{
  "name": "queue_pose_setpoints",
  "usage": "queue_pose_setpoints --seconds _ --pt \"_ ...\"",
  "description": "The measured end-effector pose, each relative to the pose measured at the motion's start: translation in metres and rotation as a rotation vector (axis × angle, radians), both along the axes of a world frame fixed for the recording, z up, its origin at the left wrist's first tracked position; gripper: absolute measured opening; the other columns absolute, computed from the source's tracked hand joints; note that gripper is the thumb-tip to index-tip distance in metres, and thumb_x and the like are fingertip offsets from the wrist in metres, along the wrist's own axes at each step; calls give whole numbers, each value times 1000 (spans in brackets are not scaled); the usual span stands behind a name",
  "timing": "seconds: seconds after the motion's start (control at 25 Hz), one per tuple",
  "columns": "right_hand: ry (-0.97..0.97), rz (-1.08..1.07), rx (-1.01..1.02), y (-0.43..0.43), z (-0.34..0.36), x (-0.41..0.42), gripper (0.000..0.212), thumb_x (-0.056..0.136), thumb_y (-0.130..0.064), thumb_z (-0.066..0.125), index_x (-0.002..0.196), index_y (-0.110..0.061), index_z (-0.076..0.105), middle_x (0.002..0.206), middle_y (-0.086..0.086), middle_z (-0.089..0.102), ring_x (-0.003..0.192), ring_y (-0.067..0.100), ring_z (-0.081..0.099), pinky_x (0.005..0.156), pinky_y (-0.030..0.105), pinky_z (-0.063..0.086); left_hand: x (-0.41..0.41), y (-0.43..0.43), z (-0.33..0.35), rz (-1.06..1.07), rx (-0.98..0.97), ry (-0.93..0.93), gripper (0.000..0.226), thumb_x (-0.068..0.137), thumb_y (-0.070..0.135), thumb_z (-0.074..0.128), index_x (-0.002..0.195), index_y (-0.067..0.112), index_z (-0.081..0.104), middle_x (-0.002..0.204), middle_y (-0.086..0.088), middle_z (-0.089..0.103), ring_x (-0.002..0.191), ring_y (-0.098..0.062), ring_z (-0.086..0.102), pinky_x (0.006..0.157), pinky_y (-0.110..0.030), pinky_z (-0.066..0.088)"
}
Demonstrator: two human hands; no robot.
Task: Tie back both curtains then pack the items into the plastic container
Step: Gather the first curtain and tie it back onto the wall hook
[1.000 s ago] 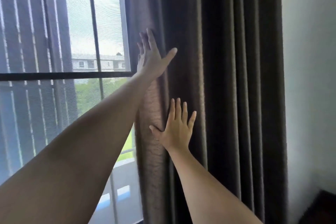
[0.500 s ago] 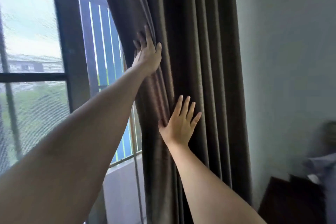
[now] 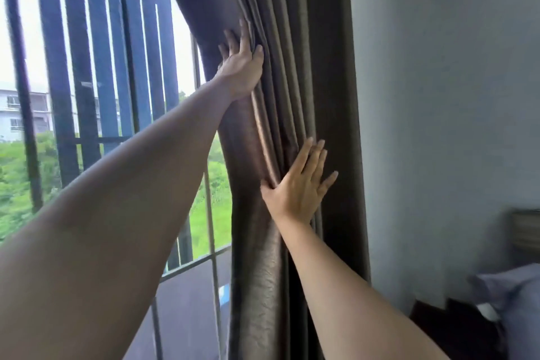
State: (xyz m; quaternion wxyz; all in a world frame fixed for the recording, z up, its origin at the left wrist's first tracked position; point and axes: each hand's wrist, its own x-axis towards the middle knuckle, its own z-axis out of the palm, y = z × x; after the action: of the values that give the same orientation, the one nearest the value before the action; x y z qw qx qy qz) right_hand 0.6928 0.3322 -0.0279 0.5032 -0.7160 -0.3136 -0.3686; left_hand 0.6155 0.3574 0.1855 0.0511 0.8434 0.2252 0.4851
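Curtain (image 3: pixel 292 23): hangs upright, bunched, wall (image 3: pixel 438 96) just right of it.
Left hand (image 3: pixel 241 67): higher, flat on folds, fingers straight.
Right hand (image 3: pixel 298 187): lower, nearer wall, fingers spread, pressing folds.

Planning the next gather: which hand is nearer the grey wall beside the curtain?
Right. The right hand lies flat on the curtain folds, lower and closer to the wall; the left hand presses the folds higher up, toward the window.
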Motion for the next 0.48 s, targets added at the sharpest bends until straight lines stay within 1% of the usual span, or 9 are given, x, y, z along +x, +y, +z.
queue_pose_setpoints --seconds 0.08,0.2,0.36,0.48 --pt "66 13 25 4 -1 30 122 63 -48 77 148 -9 -1 157 16 7 145 30 8 109 49 -5 27 0 1 -46 -24 19 61 101 30 21 147 17 -16 156 -15 -18 141 -39 -18 117 -50 -5" --pt "103 17 46 7 -5 54 120 64 -49 76 149 -8 2 156 16 11 145 30 10 109 48 -7 55 3 -3 -83 -14 58 57 102 25 19 147 15 -13 155 -14 -20 139 -40 -21 116 -52 -8" --pt "86 15 51 6 -9 72 115 68 -48 74 149 -8 3 157 12 14 145 27 11 110 47 -9 74 8 -7 -154 -48 11 57 102 34 18 146 26 -16 155 -11 -22 140 -37 -20 116 -47 -6" --pt "95 37 34 4 -10 80 114 69 -48 74 149 -7 3 156 11 16 145 26 12 110 46 -11 79 10 -8 -183 -22 6 58 101 35 18 147 25 -16 155 -11 -22 141 -36 -19 116 -45 -6"
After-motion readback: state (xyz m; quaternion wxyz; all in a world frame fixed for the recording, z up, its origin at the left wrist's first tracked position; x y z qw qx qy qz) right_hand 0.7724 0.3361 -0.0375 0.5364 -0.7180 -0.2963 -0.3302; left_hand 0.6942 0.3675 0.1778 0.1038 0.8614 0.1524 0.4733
